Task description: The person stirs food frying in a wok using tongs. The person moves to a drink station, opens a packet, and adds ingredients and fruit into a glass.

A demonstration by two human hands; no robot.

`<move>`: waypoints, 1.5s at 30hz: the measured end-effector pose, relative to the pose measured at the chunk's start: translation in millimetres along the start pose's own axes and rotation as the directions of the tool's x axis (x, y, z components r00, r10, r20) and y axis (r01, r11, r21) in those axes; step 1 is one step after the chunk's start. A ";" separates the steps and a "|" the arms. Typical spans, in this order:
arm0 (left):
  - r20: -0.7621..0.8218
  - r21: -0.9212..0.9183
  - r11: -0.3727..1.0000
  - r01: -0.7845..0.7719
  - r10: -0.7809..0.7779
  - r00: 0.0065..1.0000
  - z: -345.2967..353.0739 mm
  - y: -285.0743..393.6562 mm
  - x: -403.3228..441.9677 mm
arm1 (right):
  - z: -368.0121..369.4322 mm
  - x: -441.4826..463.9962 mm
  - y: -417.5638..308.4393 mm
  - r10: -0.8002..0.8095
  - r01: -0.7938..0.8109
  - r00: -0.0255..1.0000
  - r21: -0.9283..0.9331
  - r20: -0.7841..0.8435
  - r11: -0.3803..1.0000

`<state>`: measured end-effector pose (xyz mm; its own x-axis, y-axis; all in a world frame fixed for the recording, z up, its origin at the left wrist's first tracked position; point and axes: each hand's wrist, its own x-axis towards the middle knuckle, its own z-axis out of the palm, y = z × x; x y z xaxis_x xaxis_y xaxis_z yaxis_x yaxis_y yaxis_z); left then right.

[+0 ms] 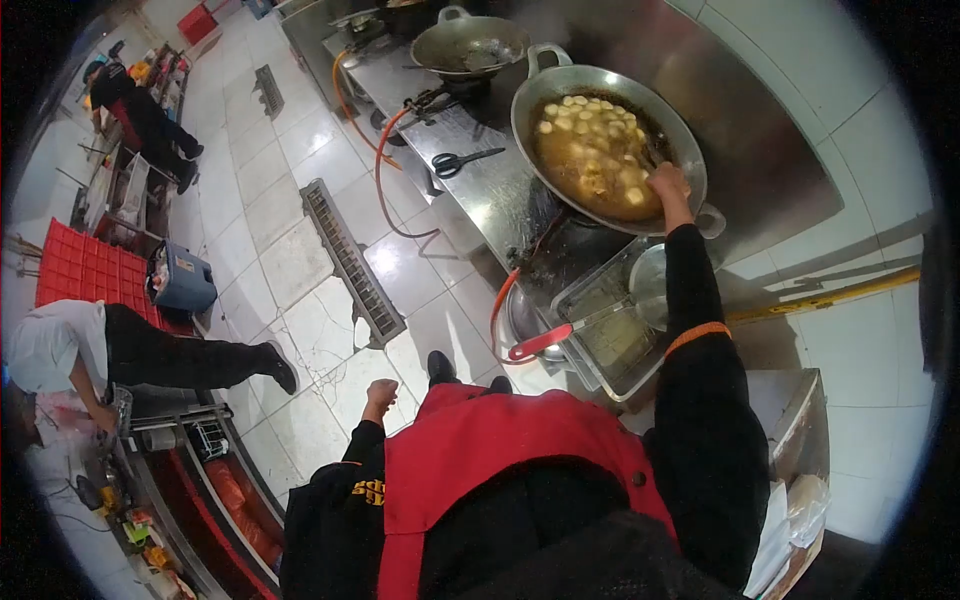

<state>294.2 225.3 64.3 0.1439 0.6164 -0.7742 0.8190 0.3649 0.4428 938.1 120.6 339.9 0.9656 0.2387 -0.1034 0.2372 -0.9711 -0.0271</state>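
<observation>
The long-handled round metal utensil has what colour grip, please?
Its grip is red, in the head view.

Got a shiny steel counter (492, 205) here, pretty smudged and dark in patches around the burners, with a big two-handled wok (525, 120) over one spot and a smaller wok (468, 45) on a burner (470, 86) farther along. Also spotted on the bare metal between them, near the edge: black scissors (466, 162), lying flat with blades closed. Down at the near end, looks like a rectangular tray (640, 384), just beside the big wok.
</observation>
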 end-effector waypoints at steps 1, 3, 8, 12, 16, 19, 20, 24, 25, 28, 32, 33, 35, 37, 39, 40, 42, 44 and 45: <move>-0.001 -0.021 1.000 -0.005 0.005 1.000 -1.0 -4.7 0.1 | -1.5 -5.0 -8.6 -0.004 0.001 0.999 0.054 0.053 0.999; -0.007 -0.015 1.000 -0.006 0.006 1.000 -3.7 -12.4 -1.0 | -7.0 -10.4 -23.5 -0.049 0.046 0.994 0.030 0.103 0.999; -0.002 0.012 0.999 0.035 -0.035 0.999 -4.2 -21.3 -12.1 | -13.7 -22.0 -42.1 -0.226 0.223 0.973 0.061 0.052 0.973; -0.004 -0.003 0.999 0.049 -0.049 0.999 1.0 -30.2 -7.8 | -22.3 -31.2 -53.6 -0.327 0.332 0.941 0.063 -0.085 0.941; 0.017 -0.016 1.000 0.005 -0.004 1.000 2.1 -26.2 -4.7 | -32.5 -54.9 -76.2 -0.435 0.444 0.890 0.040 -0.133 0.895; 0.026 -0.003 1.000 -0.004 0.004 1.000 2.5 -14.7 -5.7 | -17.6 -59.6 -85.3 -0.592 0.597 0.779 -0.044 -0.205 0.801; 0.024 -0.005 1.000 -0.005 0.005 1.000 2.1 -11.3 -7.8 | -5.1 -56.7 -86.3 -0.594 0.599 0.778 -0.044 -0.207 0.800; -0.020 -0.030 0.999 -0.031 0.031 0.999 3.8 -7.5 -12.7 | 15.3 -29.1 -77.2 -0.645 0.614 0.697 -0.204 -0.314 0.763; -0.036 -0.033 0.999 -0.026 0.025 0.999 4.0 -9.2 -13.3 | 12.3 -24.7 -75.6 -0.613 0.580 0.762 -0.204 -0.207 0.789; -0.036 -0.069 0.998 0.006 -0.008 0.999 2.2 -19.1 -15.6 | -5.0 -24.1 -65.3 -0.416 0.399 0.907 -0.182 -0.068 0.899; -0.039 -0.088 0.996 0.020 -0.023 0.999 -2.0 -39.8 -13.6 | -17.8 -19.8 -45.0 -0.368 0.353 0.924 -0.138 -0.107 0.925; -0.040 -0.058 0.997 0.057 -0.059 0.997 -4.2 -41.1 -14.5 | -21.8 -17.1 -40.9 -0.347 0.333 0.931 -0.129 -0.113 0.934; -0.056 -0.041 0.993 0.112 -0.114 0.992 -5.2 -42.8 -16.0 | -29.1 -13.1 -31.1 -0.322 0.308 0.939 -0.121 -0.117 0.944; -0.040 -0.051 0.991 0.121 -0.123 0.992 -6.7 -43.5 -12.7 | -41.7 -12.7 -19.5 -0.297 0.274 0.945 -0.164 -0.135 0.948; -0.024 -0.060 0.990 0.129 -0.131 0.991 -6.5 -42.2 -9.5 | -56.7 -11.1 -2.7 -0.181 0.175 0.978 -0.063 -0.105 0.982; -0.026 -0.050 0.993 0.107 -0.109 0.994 -6.1 -39.3 -7.7 | -59.9 -6.8 7.6 -0.070 0.073 0.995 0.037 -0.066 0.997; -0.025 -0.039 0.996 0.082 -0.083 0.996 -3.7 -34.2 -3.4 | -60.6 -0.4 29.9 -0.023 0.028 0.994 0.053 -0.103 0.998; -0.003 -0.105 0.993 0.049 -0.050 0.999 -0.8 -29.8 1.6 | -57.1 1.6 43.8 0.025 -0.015 0.990 0.072 -0.140 0.997; 0.000 -0.103 0.994 0.047 -0.047 0.999 -0.4 -25.2 0.4 | -59.8 -8.8 47.4 0.053 -0.050 0.993 0.030 -0.107 0.998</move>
<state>273.4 216.5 53.1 0.1054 0.5984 -0.7942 0.7634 0.4632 0.4503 947.2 72.4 399.0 0.9827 0.1854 0.0024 0.1852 -0.9814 -0.0513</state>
